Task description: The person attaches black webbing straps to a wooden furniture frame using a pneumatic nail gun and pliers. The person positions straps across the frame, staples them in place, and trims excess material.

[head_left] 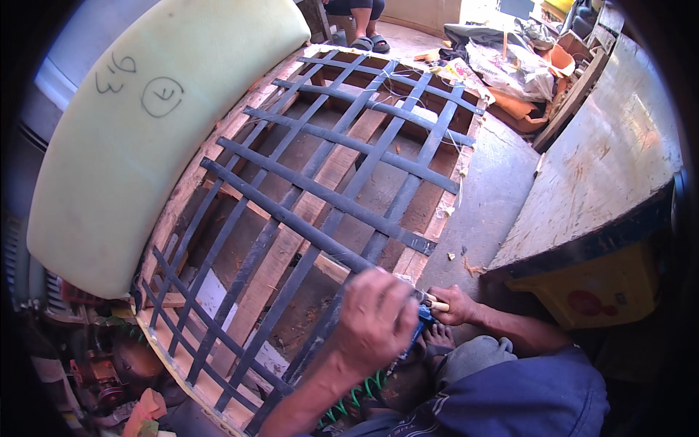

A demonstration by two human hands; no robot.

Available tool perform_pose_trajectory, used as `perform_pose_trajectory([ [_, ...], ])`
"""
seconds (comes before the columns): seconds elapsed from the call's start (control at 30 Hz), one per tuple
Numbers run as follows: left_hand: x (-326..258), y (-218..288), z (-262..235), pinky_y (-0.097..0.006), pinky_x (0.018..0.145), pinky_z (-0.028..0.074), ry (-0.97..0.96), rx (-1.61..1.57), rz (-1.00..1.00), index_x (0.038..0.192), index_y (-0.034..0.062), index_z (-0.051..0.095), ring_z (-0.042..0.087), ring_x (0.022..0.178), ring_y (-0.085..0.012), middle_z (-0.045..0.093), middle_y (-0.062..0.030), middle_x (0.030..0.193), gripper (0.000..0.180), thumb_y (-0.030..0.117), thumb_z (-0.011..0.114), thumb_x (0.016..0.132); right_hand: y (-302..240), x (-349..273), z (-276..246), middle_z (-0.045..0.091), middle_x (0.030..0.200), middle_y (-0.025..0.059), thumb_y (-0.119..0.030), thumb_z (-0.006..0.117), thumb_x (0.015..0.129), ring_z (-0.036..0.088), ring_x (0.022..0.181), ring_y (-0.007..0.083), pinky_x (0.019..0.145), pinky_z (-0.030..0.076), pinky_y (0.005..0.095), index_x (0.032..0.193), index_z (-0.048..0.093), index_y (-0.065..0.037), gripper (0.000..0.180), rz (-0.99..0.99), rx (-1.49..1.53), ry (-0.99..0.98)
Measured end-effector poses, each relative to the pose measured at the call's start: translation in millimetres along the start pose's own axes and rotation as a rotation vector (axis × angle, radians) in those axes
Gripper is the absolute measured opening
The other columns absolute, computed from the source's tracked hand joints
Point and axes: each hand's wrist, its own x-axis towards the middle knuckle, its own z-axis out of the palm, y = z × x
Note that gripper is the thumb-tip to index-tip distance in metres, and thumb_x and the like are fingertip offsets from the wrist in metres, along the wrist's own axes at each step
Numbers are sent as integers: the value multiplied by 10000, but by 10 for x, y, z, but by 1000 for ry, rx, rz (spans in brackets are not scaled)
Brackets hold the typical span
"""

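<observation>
Left hand [375, 320] on black webbing [331, 200], right hand [453, 304] perhaps gripping tool [429, 304]

Before us: rectangular wooden frame [191, 182] crossed by dark woven webbing straps [320, 197]; pale curved foam cushion [138, 138] on its left edge; worn plywood board [604, 160] right; crumpled plastic bags [510, 65] behind.
</observation>
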Motion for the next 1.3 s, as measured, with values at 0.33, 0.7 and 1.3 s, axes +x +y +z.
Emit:
perform_pose_trajectory([
  [0.33, -1044, 192, 1608, -468, 1018, 448, -49, -253, -836, 1334, -79, 453, 549, 1232, -371, 514, -296, 1302, 681, 419, 713, 949, 231, 122, 171, 598, 691, 147, -173, 737, 786, 640, 631, 358, 578, 504, 429, 914, 598, -80, 211, -72, 8, 119],
  [0.7, -915, 16, 2192, -416, 917, 524, 253, -595, -816, 1301, -16, 565, 653, 1035, -325, 645, -213, 1172, 650, 400, 810, 866, 425, 95, 303, 622, 812, 71, -253, 769, 772, 586, 688, 256, 658, 500, 391, 1050, 632, -105, 343, 38, 48, 110],
  [1.3, -935, -141, 2272, -316, 547, 408, 311, -822, -786, 627, 107, 470, 473, 565, -81, 525, 33, 596, 341, 86, 761, 804, -195, -494, 992, 687, 1135, 240, -368, 693, 902, 723, 976, 319, 833, 578, 426, 1207, 619, 74, 542, 1255, 523, -54],
])
